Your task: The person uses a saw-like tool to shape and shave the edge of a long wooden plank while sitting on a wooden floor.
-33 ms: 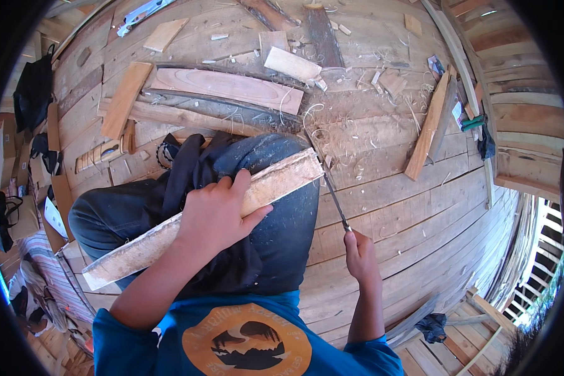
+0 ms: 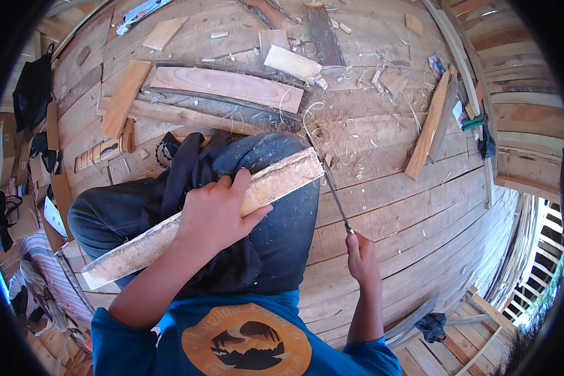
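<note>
A long pale strip of wood (image 2: 286,173) with rough edges lies slantwise across my legs. My left hand (image 2: 214,213) is wrapped over its middle, thumb along the near side. In my right hand (image 2: 361,257), closed round its handle, is a long thin-bladed tool (image 2: 336,195), seen nearly edge-on; whether it is a saw or a knife I cannot tell. The dark blade passes right beside the strip's right end and appears to touch it. Its far tip reaches past the strip, over the floor.
Beyond my knees lie a broad reddish plank (image 2: 225,86), a short pale block (image 2: 292,63) and a bark-edged board (image 2: 323,37). Curled shavings and chips litter the plank floor (image 2: 382,207). To the right lies a narrow board (image 2: 429,125); at the left are cardboard boxes (image 2: 61,203).
My right hand and the tool have shifted very slightly toward me. The wood strip and my left hand look unmoved.
</note>
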### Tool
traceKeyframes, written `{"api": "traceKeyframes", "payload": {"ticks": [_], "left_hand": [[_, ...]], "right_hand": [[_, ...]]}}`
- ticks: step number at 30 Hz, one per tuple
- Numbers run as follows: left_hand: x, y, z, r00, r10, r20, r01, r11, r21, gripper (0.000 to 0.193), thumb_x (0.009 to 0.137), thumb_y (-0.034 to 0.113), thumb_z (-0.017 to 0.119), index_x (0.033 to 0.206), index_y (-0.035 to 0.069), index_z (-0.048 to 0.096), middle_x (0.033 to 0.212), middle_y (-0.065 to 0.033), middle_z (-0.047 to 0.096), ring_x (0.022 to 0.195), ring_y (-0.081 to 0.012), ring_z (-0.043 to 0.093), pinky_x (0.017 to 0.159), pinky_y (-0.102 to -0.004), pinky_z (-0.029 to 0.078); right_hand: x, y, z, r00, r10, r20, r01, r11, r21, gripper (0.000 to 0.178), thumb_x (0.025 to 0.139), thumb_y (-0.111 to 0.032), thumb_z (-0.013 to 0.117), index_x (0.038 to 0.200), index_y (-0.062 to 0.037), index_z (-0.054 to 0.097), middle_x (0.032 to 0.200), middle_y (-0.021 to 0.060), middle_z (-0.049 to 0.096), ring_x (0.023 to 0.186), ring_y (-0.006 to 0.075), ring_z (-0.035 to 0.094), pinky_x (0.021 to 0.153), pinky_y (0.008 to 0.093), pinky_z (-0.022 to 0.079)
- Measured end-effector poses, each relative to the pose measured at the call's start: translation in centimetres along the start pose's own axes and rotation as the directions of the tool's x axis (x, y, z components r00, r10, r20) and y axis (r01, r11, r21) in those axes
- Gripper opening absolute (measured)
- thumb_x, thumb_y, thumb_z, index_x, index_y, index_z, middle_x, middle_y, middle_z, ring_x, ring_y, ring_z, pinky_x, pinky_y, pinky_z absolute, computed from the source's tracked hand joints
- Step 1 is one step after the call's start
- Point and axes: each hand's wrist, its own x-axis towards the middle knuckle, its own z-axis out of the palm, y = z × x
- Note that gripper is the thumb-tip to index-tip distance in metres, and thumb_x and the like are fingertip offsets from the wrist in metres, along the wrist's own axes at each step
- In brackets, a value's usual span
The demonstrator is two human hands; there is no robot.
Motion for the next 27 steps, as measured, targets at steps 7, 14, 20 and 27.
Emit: {"api": "traceKeyframes", "payload": {"ticks": [7, 14, 20, 27], "left_hand": [[-0.2, 0.0, 0.4, 0.997, 0.004, -0.078, -0.002, 1.000, 0.031, 0.058, 0.081, 0.058, 0.067, 0.103, 0.006, 0.055, 0.075, -0.0121, 0.063, 0.066, -0.0287, 0.068, 0.055, -0.0380, 0.054], [0.2, 0.7, 0.4, 0.995, -0.070, -0.067, 0.069, 0.997, -0.026, 0.057, 0.079, 0.057, 0.070, 0.097, 0.006, 0.052, 0.078, -0.0138, 0.065, 0.069, -0.0323, 0.068, 0.057, -0.0419, 0.053], [0.0, 0.4, 0.9, 0.995, -0.031, -0.090, 0.034, 0.999, 0.026, 0.060, 0.082, 0.061, 0.065, 0.101, 0.005, 0.057, 0.070, -0.0101, 0.064, 0.060, -0.0262, 0.067, 0.052, -0.0358, 0.053], [0.2, 0.0, 1.0, 0.993, 0.034, -0.114, -0.030, 0.999, 0.040, 0.059, 0.082, 0.061, 0.065, 0.100, 0.005, 0.057, 0.067, -0.0089, 0.062, 0.057, -0.0252, 0.066, 0.050, -0.0346, 0.052]], "right_hand": [[0.1, -2.1, -0.5, 0.991, 0.113, -0.073, -0.083, 0.941, 0.329, 0.052, 0.104, -0.043, 0.040, 0.072, -0.0015, 0.049, 0.056, 0.0016, 0.039, 0.055, 0.0117, 0.036, 0.050, 0.0333, 0.030], [2.2, -3.3, 2.6, 0.992, -0.101, 0.081, 0.082, 0.974, 0.213, 0.044, 0.103, -0.035, 0.044, 0.079, 0.0011, 0.052, 0.058, 0.0102, 0.038, 0.055, 0.0158, 0.036, 0.051, 0.0360, 0.032], [1.5, -4.0, 1.9, 0.994, -0.056, 0.094, 0.038, 0.982, 0.187, 0.042, 0.102, -0.033, 0.046, 0.080, 0.0019, 0.051, 0.056, 0.0119, 0.038, 0.053, 0.0171, 0.036, 0.050, 0.0366, 0.032], [3.5, -5.8, 2.3, 0.994, -0.090, 0.067, 0.078, 0.983, 0.165, 0.042, 0.102, -0.032, 0.046, 0.078, 0.0021, 0.050, 0.055, 0.0122, 0.038, 0.052, 0.0169, 0.035, 0.049, 0.0367, 0.032]]}}
